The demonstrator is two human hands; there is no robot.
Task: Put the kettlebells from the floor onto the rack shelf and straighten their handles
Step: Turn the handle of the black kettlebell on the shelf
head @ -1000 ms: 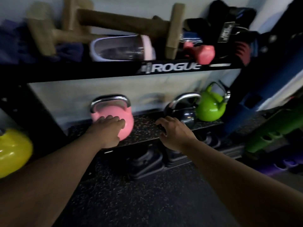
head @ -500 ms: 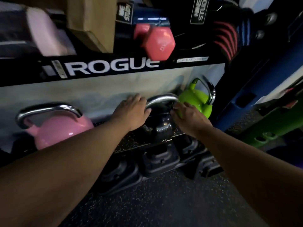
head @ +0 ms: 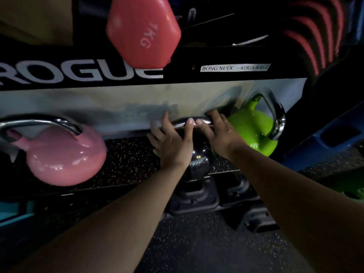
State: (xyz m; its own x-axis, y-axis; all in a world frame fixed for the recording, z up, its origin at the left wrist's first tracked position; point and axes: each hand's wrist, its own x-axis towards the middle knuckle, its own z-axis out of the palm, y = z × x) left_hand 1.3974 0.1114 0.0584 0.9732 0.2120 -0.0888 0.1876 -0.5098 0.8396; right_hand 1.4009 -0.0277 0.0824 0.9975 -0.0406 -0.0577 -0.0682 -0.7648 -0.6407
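Three kettlebells stand on the speckled rack shelf (head: 128,154). The pink kettlebell (head: 65,156) is at the left, its chrome handle lying across. A black kettlebell (head: 199,160) sits in the middle, mostly hidden behind my hands. My left hand (head: 171,142) and my right hand (head: 216,133) both grip its chrome handle (head: 189,122), thumbs nearly touching on top. The green kettlebell (head: 254,133) is at the right, close against the black one, with its chrome handle turned edge-on toward me.
A pink 1 kg dumbbell (head: 143,32) overhangs the upper shelf beam marked ROGUE (head: 78,73). Black moulded weights (head: 195,198) lie on the speckled floor under the shelf. A blue upright (head: 325,138) stands at the right.
My view has moved closer and rightward. Both hands left the pink kettlebell and shelf edge, reached the black kettlebell, and now close on its handle.
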